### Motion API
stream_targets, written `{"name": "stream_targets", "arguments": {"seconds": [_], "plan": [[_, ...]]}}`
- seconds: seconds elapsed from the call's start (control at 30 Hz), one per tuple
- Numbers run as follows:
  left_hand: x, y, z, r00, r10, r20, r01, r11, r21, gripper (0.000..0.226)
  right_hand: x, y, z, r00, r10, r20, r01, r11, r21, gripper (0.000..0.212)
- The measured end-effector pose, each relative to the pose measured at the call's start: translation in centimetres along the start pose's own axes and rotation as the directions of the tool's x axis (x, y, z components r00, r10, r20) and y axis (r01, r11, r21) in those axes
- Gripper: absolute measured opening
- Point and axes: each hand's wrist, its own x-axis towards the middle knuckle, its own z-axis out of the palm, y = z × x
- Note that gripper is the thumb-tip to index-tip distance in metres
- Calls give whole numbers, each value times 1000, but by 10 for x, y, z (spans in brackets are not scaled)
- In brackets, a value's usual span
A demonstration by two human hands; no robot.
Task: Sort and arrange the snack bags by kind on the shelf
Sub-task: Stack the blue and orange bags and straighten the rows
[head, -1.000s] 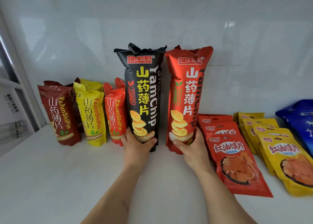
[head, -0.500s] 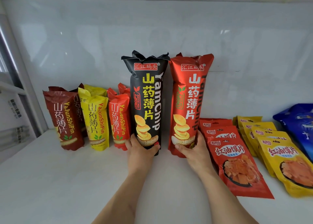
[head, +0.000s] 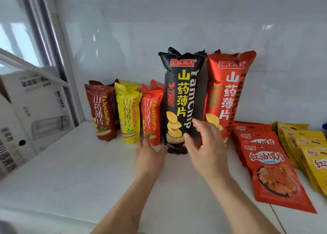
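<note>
A tall black YamChip bag [head: 182, 96] stands upright on the white shelf [head: 79, 172], with a tall red YamChip bag [head: 228, 96] close on its right. My left hand [head: 150, 154] is open, its fingers straight beside the black bag's lower left. My right hand [head: 205, 145] is open with spread fingers in front of both bags' bases and grips neither. To the left stand small YaJunShiPin bags: dark red [head: 101, 110], yellow [head: 129, 113] and red [head: 152, 117].
Flat red pouches [head: 270, 172] and yellow pouches [head: 307, 152] lie overlapped on the right. A cardboard box [head: 31, 113] sits beyond the metal shelf post [head: 51, 48] at the left. The white back wall is close behind the bags.
Both hands have let go of the tall bags, which stand by themselves. The right hand has lifted leftward in front of the black bag. The view has swung to the left.
</note>
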Motion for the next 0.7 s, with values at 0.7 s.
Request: {"name": "stream_targets", "arguments": {"seconds": [0.7], "plan": [[166,24,-149,711,693,118,-625,545,559,75,174,-125,90,702,132,700,457,671,-584,51]]}}
